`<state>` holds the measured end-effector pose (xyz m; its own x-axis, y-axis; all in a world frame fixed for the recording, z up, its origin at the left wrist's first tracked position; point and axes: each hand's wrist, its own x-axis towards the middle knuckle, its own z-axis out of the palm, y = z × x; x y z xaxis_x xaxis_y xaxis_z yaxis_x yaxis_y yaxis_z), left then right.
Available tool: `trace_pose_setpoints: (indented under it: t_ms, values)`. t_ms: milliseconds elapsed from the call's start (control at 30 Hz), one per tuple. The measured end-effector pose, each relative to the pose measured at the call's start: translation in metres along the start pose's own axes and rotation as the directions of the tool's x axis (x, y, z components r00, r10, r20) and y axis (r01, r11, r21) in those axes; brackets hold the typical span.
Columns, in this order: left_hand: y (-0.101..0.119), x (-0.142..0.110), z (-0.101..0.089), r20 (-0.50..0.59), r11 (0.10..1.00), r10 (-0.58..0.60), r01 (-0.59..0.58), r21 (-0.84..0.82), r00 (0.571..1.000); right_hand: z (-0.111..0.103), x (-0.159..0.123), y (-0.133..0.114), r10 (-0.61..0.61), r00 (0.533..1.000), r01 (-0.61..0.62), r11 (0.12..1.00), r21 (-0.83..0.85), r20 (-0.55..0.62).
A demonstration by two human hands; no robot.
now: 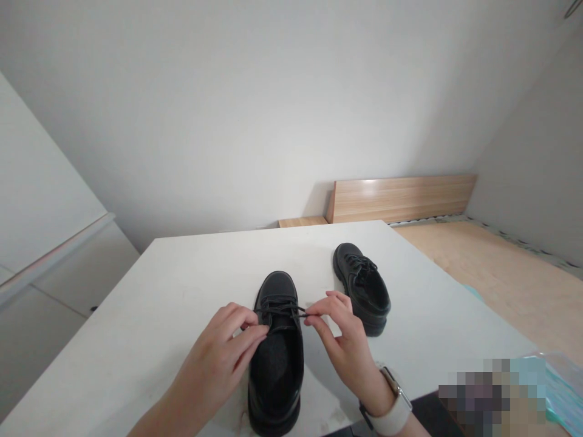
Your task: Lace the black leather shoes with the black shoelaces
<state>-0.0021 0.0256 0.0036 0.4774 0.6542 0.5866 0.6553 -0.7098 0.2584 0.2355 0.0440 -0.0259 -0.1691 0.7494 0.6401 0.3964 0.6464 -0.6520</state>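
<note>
Between left fingers (246, 317) and right fingers (327, 308), black shoe (277, 370) is sitting, long axis pointing away, toe beyond both. Right fingers are pinching lace (300, 315) across that axis; left fingers are resting bent beside shoe's opening, hold unclear.

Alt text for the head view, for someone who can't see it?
A person's right hand pinches the laces of a black shoe, with the left hand at the shoe's opposite side. The shoe stands on a white table; a second black shoe sits farther back, rightward.
</note>
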Motion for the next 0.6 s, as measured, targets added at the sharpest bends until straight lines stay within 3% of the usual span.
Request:
trace_pose_setpoints:
  t_ms: [167, 600]
  values:
    - [0.0003, -0.0021, 0.0021, 0.004, 1.000, -0.003, 0.003, -0.011, 1.000, -0.0068, -0.0009, 0.0000, 0.034, 0.999, -0.034, 0.998, -0.061, -0.002]
    - [-0.0091, -0.0064, -0.0029, -0.016, 0.998, -0.034, 0.035, 0.055, 0.999, -0.0069, -0.0044, 0.0008, 0.100, 0.993, -0.103, 0.993, 0.049, 0.067]
